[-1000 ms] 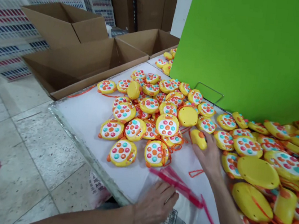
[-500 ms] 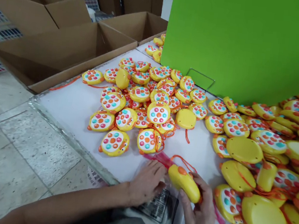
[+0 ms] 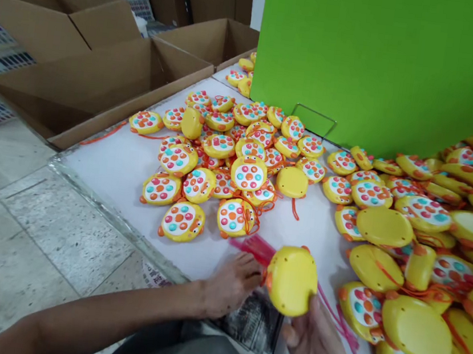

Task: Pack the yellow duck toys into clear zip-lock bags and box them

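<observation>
My right hand (image 3: pixel 319 348) grips a yellow duck-shaped toy (image 3: pixel 292 281) by its lower right edge, its plain back turned up towards me. Close to the toy's left side, my left hand (image 3: pixel 232 284) has its fingers curled together at the orange part; what they pinch is hidden. Pink plastic strands (image 3: pixel 257 247) lie on the table just behind my left hand. A dark printed panel (image 3: pixel 255 320) shows below both hands. Beyond them spreads a group of similar toys (image 3: pixel 181 221) with white faces and coloured round buttons, several trailing orange cords.
To the right is a larger heap of these toys (image 3: pixel 416 328). A green board (image 3: pixel 384 63) stands upright at the back, with a wire stand (image 3: pixel 315 115) at its base. Open cardboard boxes (image 3: pixel 101 86) line the left side, past the table edge (image 3: pixel 127 227).
My right hand has turned the toy from its side edge to its flat back. My left hand stays beside it with fingers curled. The camera view has shifted slightly.
</observation>
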Tool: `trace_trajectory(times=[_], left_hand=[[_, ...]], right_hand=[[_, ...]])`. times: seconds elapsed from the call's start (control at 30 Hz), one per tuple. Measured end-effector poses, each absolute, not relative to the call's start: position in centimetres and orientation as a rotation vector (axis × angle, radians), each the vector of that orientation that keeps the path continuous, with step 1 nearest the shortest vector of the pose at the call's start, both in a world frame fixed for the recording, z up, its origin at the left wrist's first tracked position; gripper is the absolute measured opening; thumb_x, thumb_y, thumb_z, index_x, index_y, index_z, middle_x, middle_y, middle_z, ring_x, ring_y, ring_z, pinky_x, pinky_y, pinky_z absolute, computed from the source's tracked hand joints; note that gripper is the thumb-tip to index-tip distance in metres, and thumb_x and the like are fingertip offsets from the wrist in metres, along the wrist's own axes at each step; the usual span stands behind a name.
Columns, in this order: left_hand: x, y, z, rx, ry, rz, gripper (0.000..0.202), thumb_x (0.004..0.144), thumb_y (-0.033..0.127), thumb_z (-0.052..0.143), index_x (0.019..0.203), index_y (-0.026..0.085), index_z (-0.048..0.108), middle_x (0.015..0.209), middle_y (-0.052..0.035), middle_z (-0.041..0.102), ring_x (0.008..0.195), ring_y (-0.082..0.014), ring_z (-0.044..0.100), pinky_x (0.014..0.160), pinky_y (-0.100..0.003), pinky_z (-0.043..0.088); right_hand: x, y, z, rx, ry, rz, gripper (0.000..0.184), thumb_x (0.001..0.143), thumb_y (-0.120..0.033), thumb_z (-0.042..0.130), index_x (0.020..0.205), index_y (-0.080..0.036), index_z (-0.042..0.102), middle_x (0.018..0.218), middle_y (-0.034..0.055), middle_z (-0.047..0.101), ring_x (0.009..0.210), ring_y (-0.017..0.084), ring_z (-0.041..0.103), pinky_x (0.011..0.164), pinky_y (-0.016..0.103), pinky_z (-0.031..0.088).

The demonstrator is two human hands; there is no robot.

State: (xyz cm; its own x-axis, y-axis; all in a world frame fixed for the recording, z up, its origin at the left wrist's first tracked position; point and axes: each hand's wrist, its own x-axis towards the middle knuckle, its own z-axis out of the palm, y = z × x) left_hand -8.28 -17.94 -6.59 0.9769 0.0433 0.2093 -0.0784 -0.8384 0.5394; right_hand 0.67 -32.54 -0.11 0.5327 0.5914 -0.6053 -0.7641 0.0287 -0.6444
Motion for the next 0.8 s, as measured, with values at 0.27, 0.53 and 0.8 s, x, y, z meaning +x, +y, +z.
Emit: trace_trajectory(times=[0.27, 0.53, 0.8], left_hand=[[-9.9, -15.9, -2.0, 2.724, -0.253, 0.294, 0.019, 0.089, 0.009, 0.037, 0.082, 0.012, 0.055, 0.073, -0.0055, 0.059, 0.077, -0.0181, 0.050, 0.082, -0.036, 0.037], [-12.4, -13.8, -0.5, 2.230, 0.548, 0.515, 0.016, 0.090, 0.021, 0.045, 0.099, 0.016, 0.058, 0.093, -0.0059, 0.065, 0.086, -0.0165, 0.057, 0.077, -0.028, 0.044], [-9.9, -14.4, -1.3, 1.764, 0.714, 0.061, 0.019, 0.084, 0.021, 0.048, 0.072, 0.013, 0.059, 0.066, -0.0002, 0.060, 0.062, -0.0121, 0.054, 0.054, -0.019, 0.038]], right_hand=[[1.6, -32.7, -2.4, -2.052, -0.654, 0.779, 0.060, 0.086, -0.049, 0.042, 0.136, -0.018, 0.030, 0.068, 0.0008, 0.062, 0.050, 0.015, 0.056, 0.051, 0.025, 0.048], [-0.4, -33.5, -2.7, -2.168, -0.763, 0.582, 0.050, 0.088, -0.047, 0.038, 0.128, -0.018, 0.046, 0.055, -0.0022, 0.059, 0.044, 0.015, 0.056, 0.049, 0.022, 0.045], [1.9, -32.7, -2.0, -2.132, -1.140, 0.616, 0.039, 0.092, -0.038, 0.035, 0.118, -0.018, 0.055, 0.063, 0.0007, 0.062, 0.049, 0.014, 0.057, 0.057, 0.021, 0.050]])
